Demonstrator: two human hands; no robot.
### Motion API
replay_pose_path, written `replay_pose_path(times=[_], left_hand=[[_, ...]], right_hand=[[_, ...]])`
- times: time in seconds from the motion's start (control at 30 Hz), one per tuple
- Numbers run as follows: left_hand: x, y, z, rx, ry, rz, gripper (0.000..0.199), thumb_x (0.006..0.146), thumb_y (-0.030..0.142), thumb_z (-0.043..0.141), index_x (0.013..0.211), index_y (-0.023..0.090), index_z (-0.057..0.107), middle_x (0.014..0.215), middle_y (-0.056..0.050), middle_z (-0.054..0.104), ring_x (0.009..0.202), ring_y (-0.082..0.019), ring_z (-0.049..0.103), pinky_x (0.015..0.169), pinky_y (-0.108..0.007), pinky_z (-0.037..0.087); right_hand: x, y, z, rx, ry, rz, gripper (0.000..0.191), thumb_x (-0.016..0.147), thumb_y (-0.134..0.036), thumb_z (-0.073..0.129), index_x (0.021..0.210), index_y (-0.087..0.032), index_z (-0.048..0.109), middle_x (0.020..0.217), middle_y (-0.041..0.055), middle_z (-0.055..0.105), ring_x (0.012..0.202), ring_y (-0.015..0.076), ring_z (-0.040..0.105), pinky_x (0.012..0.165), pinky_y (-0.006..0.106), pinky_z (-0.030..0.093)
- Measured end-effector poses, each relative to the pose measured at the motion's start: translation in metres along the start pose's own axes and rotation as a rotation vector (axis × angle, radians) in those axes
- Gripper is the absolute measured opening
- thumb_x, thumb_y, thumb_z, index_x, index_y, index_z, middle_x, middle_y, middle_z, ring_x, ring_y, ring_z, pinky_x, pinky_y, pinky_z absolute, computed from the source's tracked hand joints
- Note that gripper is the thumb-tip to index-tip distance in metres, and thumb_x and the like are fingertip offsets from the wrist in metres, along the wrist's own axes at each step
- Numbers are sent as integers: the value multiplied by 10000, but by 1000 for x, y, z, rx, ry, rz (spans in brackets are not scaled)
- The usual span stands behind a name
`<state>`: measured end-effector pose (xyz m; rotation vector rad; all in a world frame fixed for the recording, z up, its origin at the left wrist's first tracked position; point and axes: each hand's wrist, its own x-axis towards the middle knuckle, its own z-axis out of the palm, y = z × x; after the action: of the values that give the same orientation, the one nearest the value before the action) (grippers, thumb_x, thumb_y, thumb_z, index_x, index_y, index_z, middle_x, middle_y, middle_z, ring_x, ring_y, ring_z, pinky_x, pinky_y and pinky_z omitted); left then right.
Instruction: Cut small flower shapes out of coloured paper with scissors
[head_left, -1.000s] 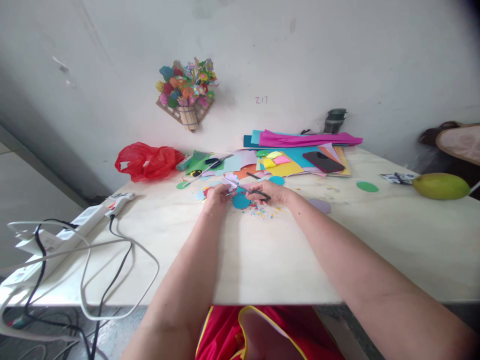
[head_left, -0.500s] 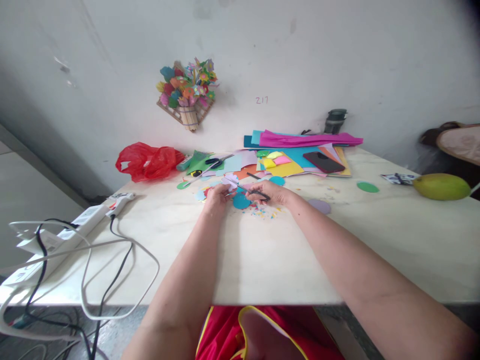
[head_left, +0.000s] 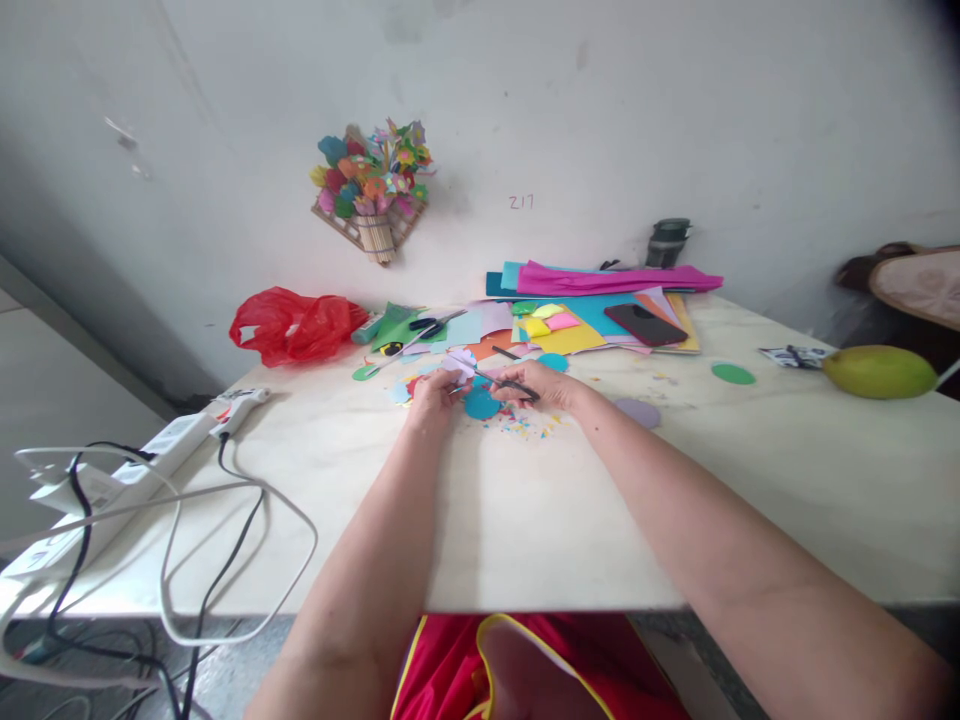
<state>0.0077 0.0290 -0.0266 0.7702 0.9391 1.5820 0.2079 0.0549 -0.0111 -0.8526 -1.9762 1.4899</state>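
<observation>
My left hand (head_left: 437, 390) pinches a pale purple paper piece (head_left: 459, 362) above the table. Black-handled scissors (head_left: 519, 388) are held in my right hand (head_left: 531, 384), their blades pointing left to the paper's edge. Whether the blades are parted is too small to tell. Just beneath and between my hands lies a blue paper circle (head_left: 482, 403). Tiny coloured paper scraps (head_left: 529, 425) are scattered in front of my right hand. Another blue circle (head_left: 553, 362) rests behind it, and a purple circle (head_left: 637, 413) lies to its right, partly behind my forearm.
Coloured sheets (head_left: 577, 337) and a dark phone (head_left: 646, 325) lie at the back. A red plastic bag (head_left: 296, 325) and a second pair of scissors (head_left: 427, 326) are behind to the left. Cables and a power strip (head_left: 169, 440) occupy the left side; a yellow-green fruit (head_left: 877, 372) sits right.
The view has shifted very slightly. The purple paper piece has turned a little in my left hand; both hands stay in nearly the same place.
</observation>
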Motion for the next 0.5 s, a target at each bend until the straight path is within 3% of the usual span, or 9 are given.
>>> replay_pose_path(times=[0.3, 0.5], left_hand=[[-2, 2, 0, 15, 14, 6, 190, 545, 167, 760, 605, 172, 580, 574, 11, 615, 574, -136, 617, 599, -260, 536], [-3, 2, 3, -1, 34, 13, 196, 508, 169, 766, 571, 166, 580, 565, 10, 608, 556, -115, 583, 577, -242, 535]], right_hand=[[1, 2, 1, -1, 8, -38, 268, 701, -374, 794, 738, -128, 695, 459, -50, 498, 385, 50, 400, 359, 180, 258], [2, 2, 2, 17, 16, -32, 265, 689, -344, 798, 798, -121, 706, 475, -55, 518, 386, 57, 421, 355, 183, 273]])
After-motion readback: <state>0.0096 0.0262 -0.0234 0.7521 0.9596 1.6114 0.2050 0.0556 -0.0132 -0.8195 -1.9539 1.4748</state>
